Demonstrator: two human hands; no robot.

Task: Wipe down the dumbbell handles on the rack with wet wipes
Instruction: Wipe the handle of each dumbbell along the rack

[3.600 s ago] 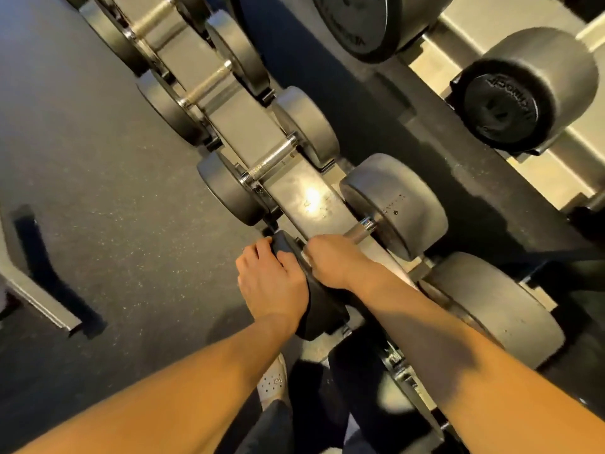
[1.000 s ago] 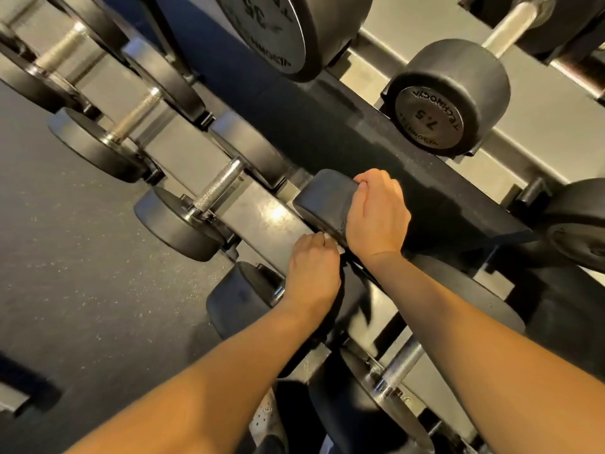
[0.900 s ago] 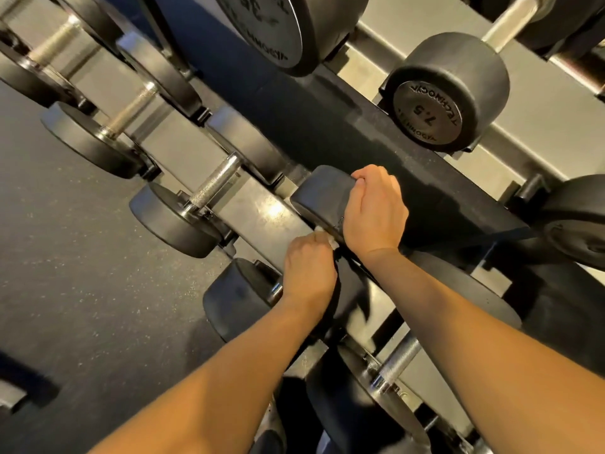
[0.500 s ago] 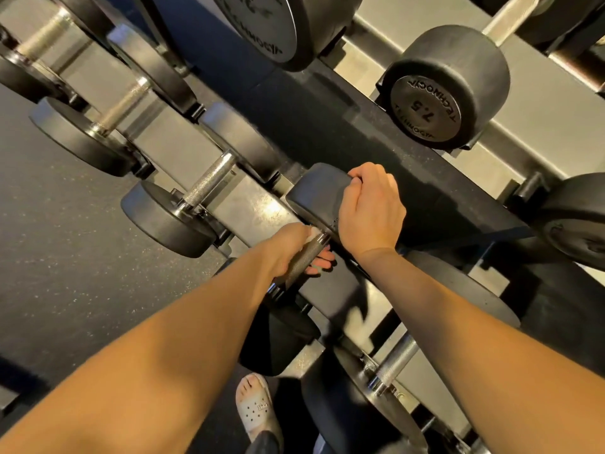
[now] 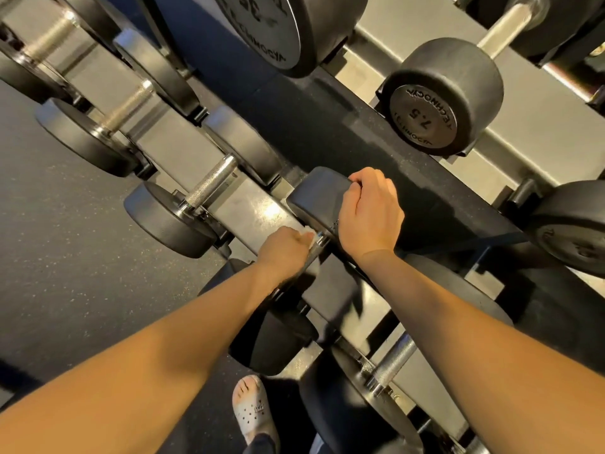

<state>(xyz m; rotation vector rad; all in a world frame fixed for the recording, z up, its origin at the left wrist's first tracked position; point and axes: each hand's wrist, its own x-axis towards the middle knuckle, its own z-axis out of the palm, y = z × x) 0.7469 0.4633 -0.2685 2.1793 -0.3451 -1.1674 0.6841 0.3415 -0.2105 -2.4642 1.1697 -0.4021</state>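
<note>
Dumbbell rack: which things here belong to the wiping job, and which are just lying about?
In the job: wet wipe, left hand gripping it round the handle, right hand holding the dumbbell head, rack, neighbouring handle.
Just about: white clog, floor.

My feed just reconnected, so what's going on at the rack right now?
A person is wiping one dumbbell on the lower tier of the grey metal rack. The left hand wraps a white wet wipe round that dumbbell's steel handle. The right hand grips the top of its rear black rubber dumbbell head, apparently steadying it. The neighbouring knurled handle to the left lies bare, with no hand on it.
</note>
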